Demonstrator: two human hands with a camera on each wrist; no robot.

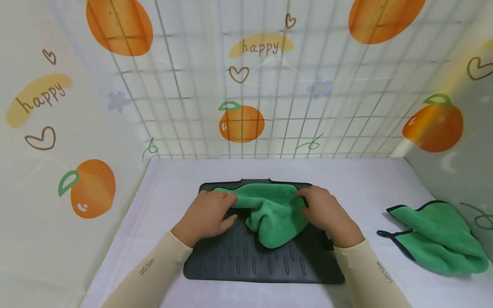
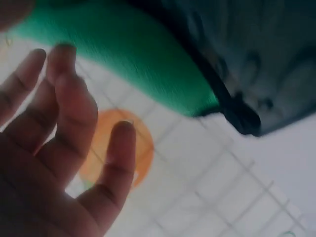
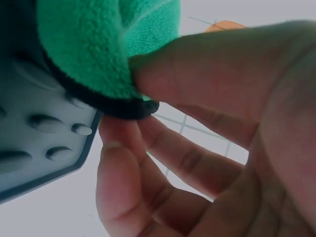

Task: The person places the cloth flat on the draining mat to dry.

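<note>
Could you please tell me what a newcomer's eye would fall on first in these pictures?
Most likely the bright green cloth, crumpled over the black ridged mat, with the right hand pinching its dark edge and the left hand at its left end. Next might come the large printed oranges on the pale backdrop, and then the second green cloth lying at the right.

The green cloth [image 1: 279, 214] hides part of the black mat [image 1: 246, 261] and is cut off in both wrist views.

2 sleeves [image 1: 154, 271] read "Let's Slim"; patterned backdrop [image 1: 269, 92] says "happy" 2 times.
</note>
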